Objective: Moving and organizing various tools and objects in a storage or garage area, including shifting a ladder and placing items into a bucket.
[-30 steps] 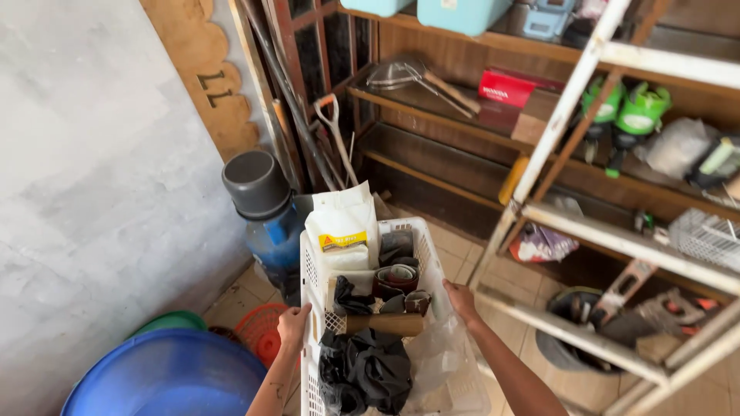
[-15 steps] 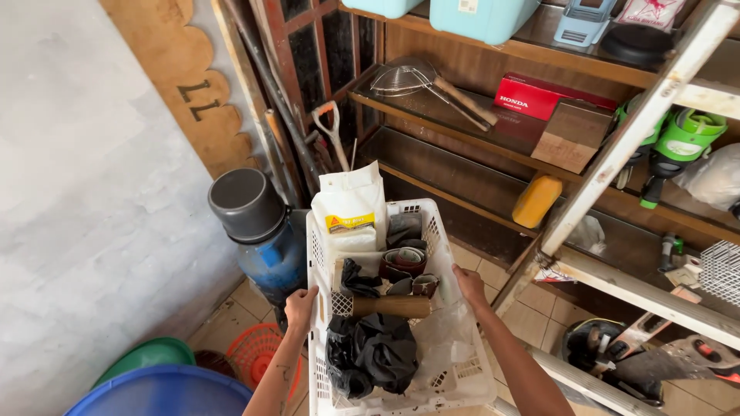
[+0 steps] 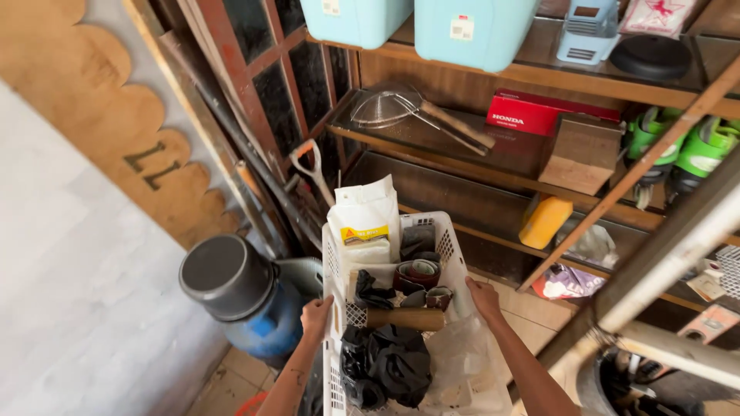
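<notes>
I hold a white plastic crate [image 3: 455,262] by its two long sides. My left hand [image 3: 316,317] grips the left rim and my right hand [image 3: 484,297] grips the right rim. Inside stand a white paper bag with a yellow label [image 3: 365,222], rolls of dark tape [image 3: 417,273], a brown cardboard tube [image 3: 406,318], crumpled black plastic [image 3: 388,367] and clear plastic wrap [image 3: 459,362]. The crate hangs in the air in front of a wooden shelf unit [image 3: 493,181].
A blue water jug with a grey pot on top [image 3: 239,289] stands at the left. Poles and a red-handled shovel [image 3: 311,166] lean in the corner. The shelves carry blue bins [image 3: 470,31], a wire strainer [image 3: 385,108], a red box [image 3: 532,114], a yellow bottle [image 3: 545,221]. A ladder [image 3: 678,231] slants at the right.
The crate and both hands have moved closer to the shelves and slightly right. The view has tilted up; the blue tub and orange basket on the floor have left the frame.
</notes>
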